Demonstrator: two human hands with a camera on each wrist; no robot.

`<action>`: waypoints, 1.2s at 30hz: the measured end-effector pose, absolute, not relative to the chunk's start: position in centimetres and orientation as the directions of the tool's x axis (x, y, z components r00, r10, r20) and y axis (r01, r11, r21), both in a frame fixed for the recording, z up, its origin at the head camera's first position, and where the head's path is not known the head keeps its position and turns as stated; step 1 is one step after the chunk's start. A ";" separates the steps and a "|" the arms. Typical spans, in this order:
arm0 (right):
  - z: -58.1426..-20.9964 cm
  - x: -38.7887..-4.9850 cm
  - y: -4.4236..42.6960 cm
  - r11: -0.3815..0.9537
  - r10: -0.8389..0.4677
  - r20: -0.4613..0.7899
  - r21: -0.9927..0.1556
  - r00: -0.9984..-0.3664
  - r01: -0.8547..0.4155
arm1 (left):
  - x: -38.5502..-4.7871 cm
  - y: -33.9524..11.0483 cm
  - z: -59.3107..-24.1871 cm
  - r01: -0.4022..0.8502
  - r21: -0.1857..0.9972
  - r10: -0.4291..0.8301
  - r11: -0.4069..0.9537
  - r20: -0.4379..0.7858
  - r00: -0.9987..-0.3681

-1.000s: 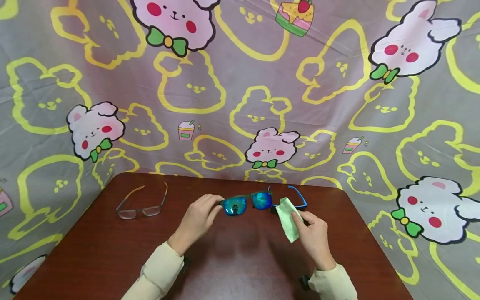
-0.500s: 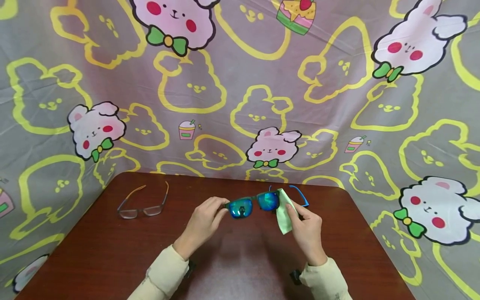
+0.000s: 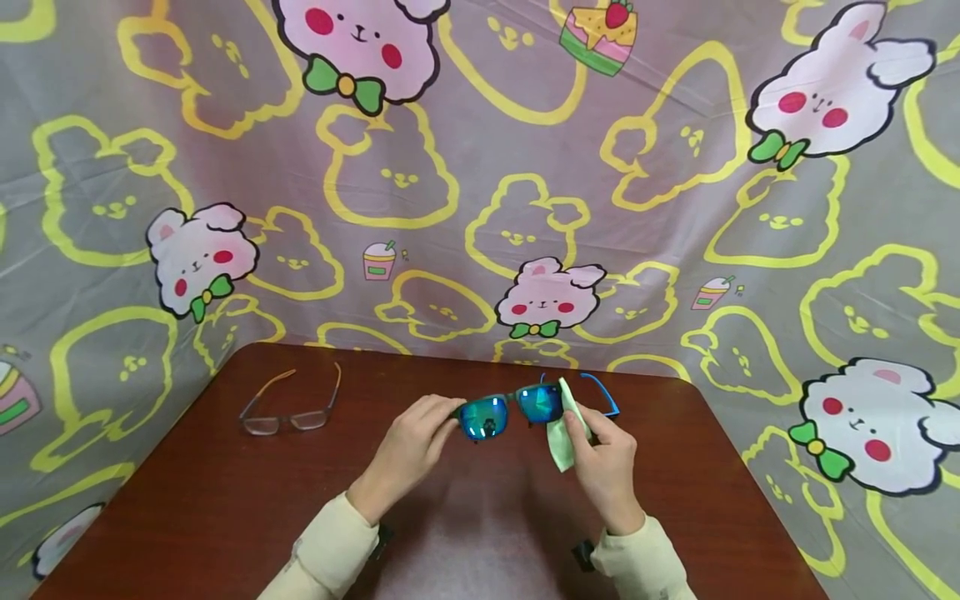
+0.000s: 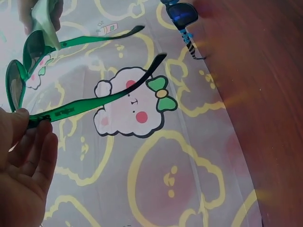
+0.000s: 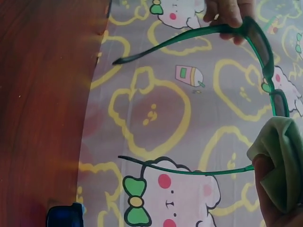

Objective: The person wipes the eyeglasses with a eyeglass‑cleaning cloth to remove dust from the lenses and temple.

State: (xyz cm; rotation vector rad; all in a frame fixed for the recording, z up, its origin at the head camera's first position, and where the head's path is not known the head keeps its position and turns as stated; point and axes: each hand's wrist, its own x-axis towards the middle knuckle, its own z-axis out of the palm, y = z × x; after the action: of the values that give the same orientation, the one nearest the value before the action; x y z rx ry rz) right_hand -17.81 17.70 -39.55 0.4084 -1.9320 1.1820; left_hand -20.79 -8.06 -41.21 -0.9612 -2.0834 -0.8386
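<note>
Green-framed sunglasses [image 3: 483, 418] with mirrored blue-green lenses are held above the table, lenses toward the head camera. My left hand [image 3: 408, 446] pinches them at the left hinge, thumb and fingers on the frame. At the opposite end, my right hand [image 3: 606, 467] grips a folded pale green cloth [image 3: 561, 446] against the frame's corner. Both temples are unfolded and point away; the left wrist view shows the near green temple [image 4: 80, 108] with its dark tip. In the right wrist view the cloth [image 5: 279, 161] hides the right hinge.
Clear-lensed glasses [image 3: 292, 422] with orange-tipped temples lie unfolded on the brown table [image 3: 225, 500], at left. Behind my right hand lies a blue-framed pair [image 3: 609, 404], partly hidden; the left wrist view shows its dark lens [image 4: 183, 15]. A patterned cloth backdrop [image 3: 420, 250] surrounds the table.
My right hand has moved left, bringing the cloth from beside the sunglasses onto their right end. The sunglasses and my left hand have shifted slightly to the right.
</note>
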 end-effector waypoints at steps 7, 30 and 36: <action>-40.8 -18.5 18.2 0.653 -0.021 0.906 -0.307 -0.422 -0.692 | -20.6 -8.0 -40.9 0.819 0.224 0.358 0.528 0.816 -0.454; -39.7 -17.9 17.0 0.647 -0.338 0.921 0.078 -0.193 -0.758 | -19.9 -6.4 -40.6 0.839 0.318 0.262 0.442 0.849 -0.460; -39.7 -17.8 17.1 0.669 -0.366 0.909 0.107 -0.201 -0.735 | -19.7 -6.3 -40.8 0.844 0.304 0.289 0.442 0.842 -0.455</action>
State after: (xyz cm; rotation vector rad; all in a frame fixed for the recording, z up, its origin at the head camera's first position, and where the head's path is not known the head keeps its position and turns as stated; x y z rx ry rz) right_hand -17.83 17.13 -39.69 0.8767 -1.8108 0.4299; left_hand -19.71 -6.29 -40.81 -0.9501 -1.9650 -0.9678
